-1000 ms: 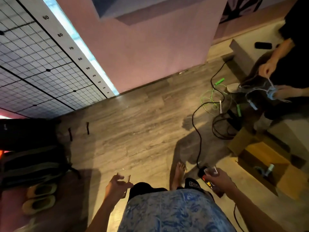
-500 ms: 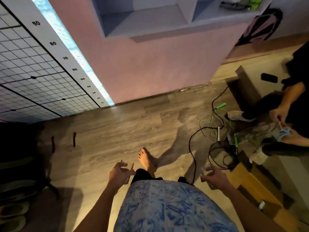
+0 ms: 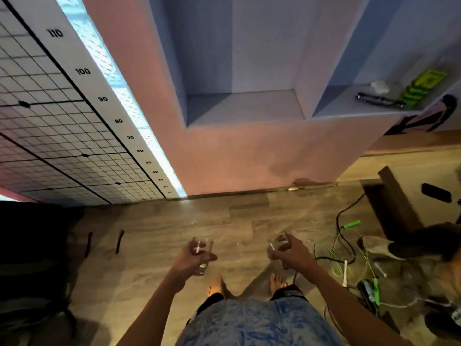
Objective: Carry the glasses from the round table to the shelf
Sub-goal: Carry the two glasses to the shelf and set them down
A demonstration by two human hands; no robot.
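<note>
My left hand point(image 3: 190, 262) grips a clear drinking glass point(image 3: 202, 249), held upright in front of my waist. My right hand point(image 3: 291, 253) holds a second clear glass point(image 3: 280, 242) at about the same height. Straight ahead, a pale shelf niche point(image 3: 245, 106) is set into the pink wall, its floor bare. A second niche point(image 3: 349, 106) to its right carries a few items. The round table is out of view.
Black and green cables point(image 3: 346, 243) lie tangled on the wooden floor at the right, beside another person's foot point(image 3: 376, 245). A measuring grid panel point(image 3: 62, 136) leans at the left. Dark bags point(image 3: 30, 245) sit at the lower left. My bare feet point(image 3: 219, 288) show below.
I have walked closer to the wall and the view has tilted up, so the shelf niches now fill the top. Both hands have risen with their glasses.
</note>
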